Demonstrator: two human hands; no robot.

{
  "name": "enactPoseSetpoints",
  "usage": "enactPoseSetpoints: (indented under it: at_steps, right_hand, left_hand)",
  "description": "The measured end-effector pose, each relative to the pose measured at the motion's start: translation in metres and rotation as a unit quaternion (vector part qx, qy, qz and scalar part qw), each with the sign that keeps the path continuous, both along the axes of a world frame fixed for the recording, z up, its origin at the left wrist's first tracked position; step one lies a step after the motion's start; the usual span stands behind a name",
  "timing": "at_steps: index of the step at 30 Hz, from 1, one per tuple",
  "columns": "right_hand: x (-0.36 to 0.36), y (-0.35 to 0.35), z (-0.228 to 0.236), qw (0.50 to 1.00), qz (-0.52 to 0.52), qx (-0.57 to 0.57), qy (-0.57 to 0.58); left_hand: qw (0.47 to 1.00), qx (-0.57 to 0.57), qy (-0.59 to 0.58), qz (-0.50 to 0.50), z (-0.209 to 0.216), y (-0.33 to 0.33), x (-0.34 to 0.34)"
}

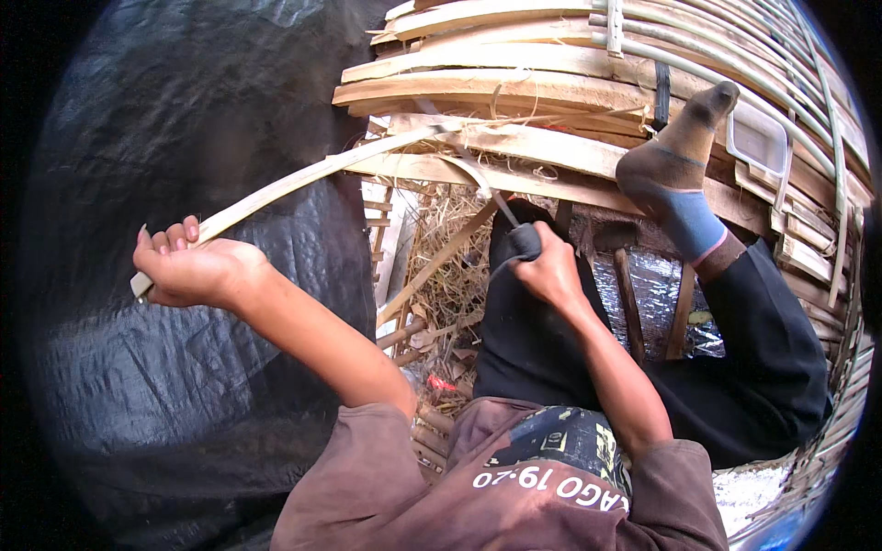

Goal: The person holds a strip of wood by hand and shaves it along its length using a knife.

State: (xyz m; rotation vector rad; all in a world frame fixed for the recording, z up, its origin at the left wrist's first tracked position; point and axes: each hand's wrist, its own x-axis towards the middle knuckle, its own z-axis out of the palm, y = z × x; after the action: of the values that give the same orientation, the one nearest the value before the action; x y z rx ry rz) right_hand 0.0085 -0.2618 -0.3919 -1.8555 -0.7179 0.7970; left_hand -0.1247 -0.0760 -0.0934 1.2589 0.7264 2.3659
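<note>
Bamboo strip (pixel 303 179) stretches from the clenched left hand (pixel 188 271) to the slat pile (pixel 551 101); right hand (pixel 547 266) grips a knife (pixel 501 216) (mid-shaving, seemingly); next stroke likely needs steady tension.

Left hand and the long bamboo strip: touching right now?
Touching. The head view shows the left hand closed around the near end of the bamboo strip, fingers curled over it, with the strip's tip poking out below the palm.
</note>
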Motion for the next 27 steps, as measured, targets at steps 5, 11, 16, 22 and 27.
enactPoseSetpoints:
  at_steps: [5,11,16,22,27]
  right_hand:
    - [0.006,0.001,0.021,1.000,0.001,-0.005,0.007]
    - [-0.003,0.003,-0.003,0.999,-0.039,0.012,0.025]
    - [0.000,-0.009,0.027,0.999,0.021,0.027,0.012]
    - [0.017,-0.004,-0.002,1.000,-0.010,-0.013,0.019]
    - [0.031,-0.012,0.031,0.999,0.034,0.022,-0.005]
  left_hand:
    - [0.999,0.034,0.002,0.024,-0.004,-0.001,-0.002]
    - [1.000,-0.006,-0.008,-0.004,-0.002,0.003,-0.002]
    - [1.000,0.019,-0.017,0.010,-0.004,0.003,-0.004]
    - [0.998,0.043,-0.005,-0.046,-0.002,0.006,-0.001]
    - [0.958,0.112,0.063,-0.255,-0.009,-0.003,-0.024]
